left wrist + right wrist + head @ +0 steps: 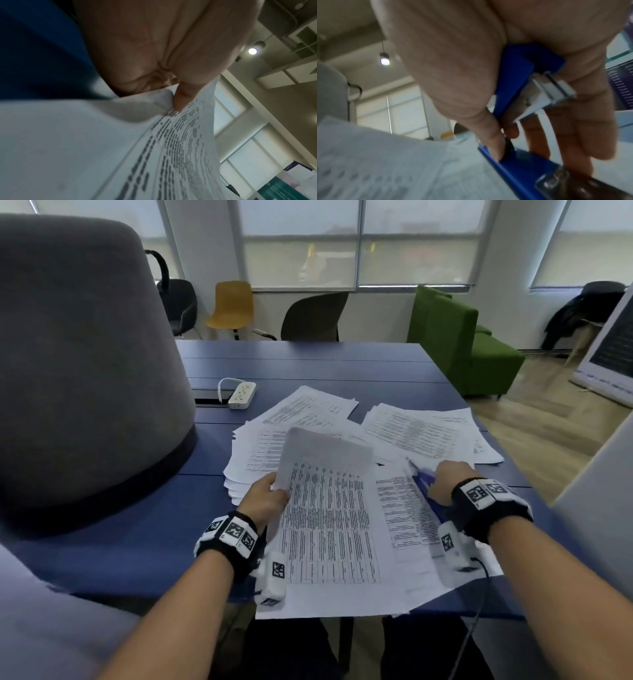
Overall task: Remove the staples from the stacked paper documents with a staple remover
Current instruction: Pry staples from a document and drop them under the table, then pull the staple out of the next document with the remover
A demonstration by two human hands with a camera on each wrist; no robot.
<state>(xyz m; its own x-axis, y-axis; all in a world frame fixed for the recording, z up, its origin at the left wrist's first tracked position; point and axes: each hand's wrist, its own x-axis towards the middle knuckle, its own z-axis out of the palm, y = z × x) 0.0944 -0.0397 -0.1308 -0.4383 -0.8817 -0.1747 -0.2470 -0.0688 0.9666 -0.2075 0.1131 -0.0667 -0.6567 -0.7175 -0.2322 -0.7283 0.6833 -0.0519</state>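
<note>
Blue plastic and bright metal fill your right hand: your fingers and thumb curl around the staple remover, which rests at the right edge of the printed document lying in front of you on the table. In the right wrist view, your thumb presses on the tool's blue body, and its metal parts show between your fingers.

Your left hand pinches the document's top sheet at its left edge, thumb on the printed face, and holds the sheet lifted and curled above the pages below. The left wrist view shows the thumb pressed against the text rows.

Behind the document, more printed papers lie fanned and heaped across the table, and a second loose pile sits to the right. A white power strip lies further back on the left, beside a grey upholstered seat back.
</note>
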